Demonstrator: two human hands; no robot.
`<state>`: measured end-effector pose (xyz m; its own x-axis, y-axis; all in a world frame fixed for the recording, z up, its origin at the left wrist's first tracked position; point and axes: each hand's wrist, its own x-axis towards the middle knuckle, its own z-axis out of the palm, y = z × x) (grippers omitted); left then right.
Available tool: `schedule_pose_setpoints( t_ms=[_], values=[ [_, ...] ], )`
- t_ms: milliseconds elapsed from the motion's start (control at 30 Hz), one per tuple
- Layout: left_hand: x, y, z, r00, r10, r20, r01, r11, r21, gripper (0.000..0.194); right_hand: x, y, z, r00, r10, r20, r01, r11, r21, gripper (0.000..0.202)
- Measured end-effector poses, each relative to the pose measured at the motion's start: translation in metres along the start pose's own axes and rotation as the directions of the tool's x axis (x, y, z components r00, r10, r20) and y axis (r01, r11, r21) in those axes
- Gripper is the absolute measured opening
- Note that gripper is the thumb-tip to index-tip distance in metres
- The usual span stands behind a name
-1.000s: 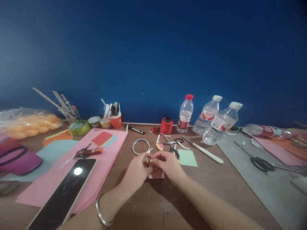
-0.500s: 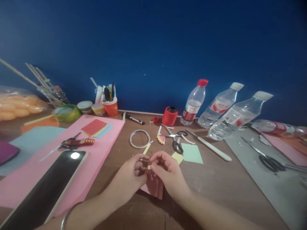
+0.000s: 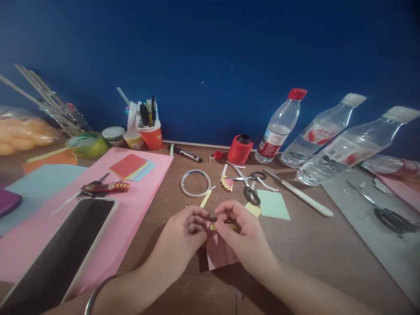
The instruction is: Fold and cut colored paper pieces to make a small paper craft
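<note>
A pink piece of paper (image 3: 219, 256) is between my hands, low over the brown table, with a yellow paper strip (image 3: 214, 227) along its upper edge. My right hand (image 3: 244, 229) pinches the paper from the right, thumb across its top edge. From the left, my left hand (image 3: 187, 232) has its fingers curled and its thumb at the paper's upper left corner; its fingertips are closed there. Fingers cover part of the strip. Just beyond lie black-handled scissors (image 3: 252, 195), a green paper square (image 3: 273, 204) and a clear ring-shaped coil (image 3: 196, 183).
A phone (image 3: 65, 249) and a red utility knife (image 3: 111, 187) lie on pink sheets (image 3: 141, 192) at left. Behind stand a pen cup (image 3: 152, 138), a red thread spool (image 3: 240, 149) and several bottles (image 3: 277, 131). A white-handled knife (image 3: 305, 199) lies at right.
The pink paper has turned, and more of its yellow strip shows between my hands. My view has shifted, so the bottles appear farther right. Both hands stay at the paper.
</note>
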<state>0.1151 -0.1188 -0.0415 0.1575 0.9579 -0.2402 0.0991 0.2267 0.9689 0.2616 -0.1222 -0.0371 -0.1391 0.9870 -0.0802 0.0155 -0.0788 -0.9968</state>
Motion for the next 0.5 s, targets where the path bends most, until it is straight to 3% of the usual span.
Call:
schedule_pose_setpoints(
  t_ms=[200, 500],
  values=[
    [-0.0004, 0.0010, 0.0013, 0.999, 0.014, -0.051, -0.013, 1.000, 0.016, 0.020, 0.0077, 0.0062, -0.0020, 0.997, 0.068, 0.018, -0.069, 0.997, 0.040, 0.015],
    [-0.0039, 0.0043, 0.0029, 0.998, 0.008, -0.058, -0.008, 1.000, 0.015, 0.018, 0.0070, 0.0070, -0.0011, 0.997, 0.073, 0.014, -0.073, 0.997, 0.022, 0.015]
  ],
)
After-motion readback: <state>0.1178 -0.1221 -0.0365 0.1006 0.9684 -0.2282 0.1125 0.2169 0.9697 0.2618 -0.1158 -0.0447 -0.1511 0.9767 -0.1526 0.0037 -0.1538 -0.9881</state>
